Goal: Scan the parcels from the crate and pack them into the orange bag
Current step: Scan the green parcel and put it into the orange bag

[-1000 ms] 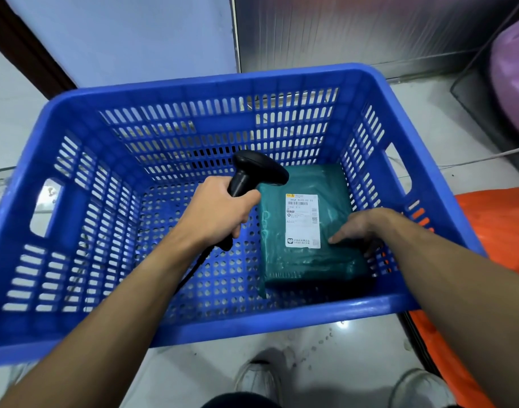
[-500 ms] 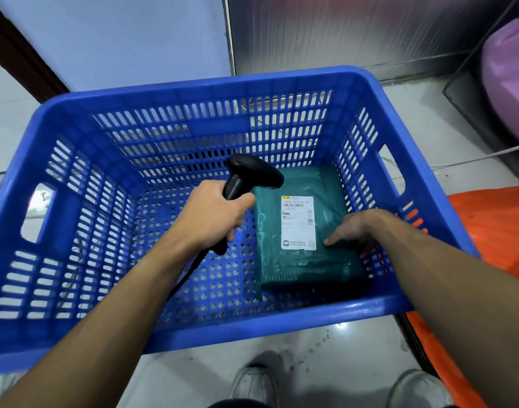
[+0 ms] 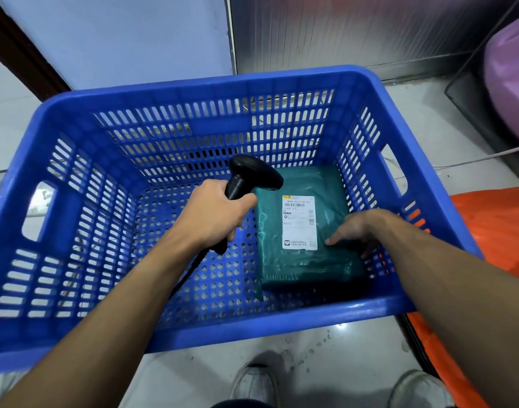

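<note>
One green parcel point(image 3: 302, 260) lies where it did before, in the right front part of the blue crate point(image 3: 211, 83), close to the right wall. L hand point(image 3: 214, 213) still grips black scanner point(image 3: 252, 175) over it. R hand point(image 3: 358, 231) rests on top w/ fingers flat, holding nothing. Crate sits on pale floor point(image 3: 311, 363). Orange bag point(image 3: 493, 231) is just beside crate, on the right. Left half of crate bottom shows open.

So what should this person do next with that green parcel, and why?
Probably aim the scanner at the label and scan it: the left hand grips the scanner beside the parcel, the right hand rests on it, and it lies in the crate, not the orange bag.
</note>
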Action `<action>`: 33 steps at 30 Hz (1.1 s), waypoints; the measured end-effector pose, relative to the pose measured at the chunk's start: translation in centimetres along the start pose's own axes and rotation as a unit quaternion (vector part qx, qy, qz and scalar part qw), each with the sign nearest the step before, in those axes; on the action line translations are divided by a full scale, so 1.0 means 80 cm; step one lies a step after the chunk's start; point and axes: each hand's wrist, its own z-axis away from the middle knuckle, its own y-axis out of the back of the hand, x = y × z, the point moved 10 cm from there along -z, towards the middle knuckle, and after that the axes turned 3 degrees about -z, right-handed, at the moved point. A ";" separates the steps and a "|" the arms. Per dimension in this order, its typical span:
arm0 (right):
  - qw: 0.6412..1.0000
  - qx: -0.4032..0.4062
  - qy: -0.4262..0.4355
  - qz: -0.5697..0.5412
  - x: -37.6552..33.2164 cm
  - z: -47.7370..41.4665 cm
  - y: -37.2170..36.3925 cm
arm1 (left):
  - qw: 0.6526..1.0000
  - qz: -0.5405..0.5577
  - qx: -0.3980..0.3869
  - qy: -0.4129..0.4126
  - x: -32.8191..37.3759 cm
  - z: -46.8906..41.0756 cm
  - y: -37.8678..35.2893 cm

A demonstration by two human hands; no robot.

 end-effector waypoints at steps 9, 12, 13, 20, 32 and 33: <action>0.998 0.009 0.008 -0.058 0.002 -0.010 0.000 | 1.000 -0.010 0.005 0.003 -0.003 0.000 0.002; 0.998 0.016 0.017 -0.056 -0.001 -0.014 0.003 | 0.999 -0.020 -0.008 0.025 -0.013 -0.004 -0.001; 0.998 0.016 0.016 -0.052 0.000 -0.015 0.004 | 0.999 -0.027 -0.017 0.033 -0.017 -0.006 -0.005; 0.999 0.027 0.026 -0.031 -0.002 -0.009 0.004 | 0.975 -0.018 -0.178 0.128 -0.056 -0.004 -0.056; 0.999 0.041 0.016 -0.022 0.010 -0.002 -0.002 | 0.938 -0.170 -0.226 0.198 -0.105 -0.001 -0.045; 0.999 0.037 0.017 -0.016 0.008 -0.001 -0.003 | 0.932 -0.199 -0.228 0.201 -0.106 0.000 -0.042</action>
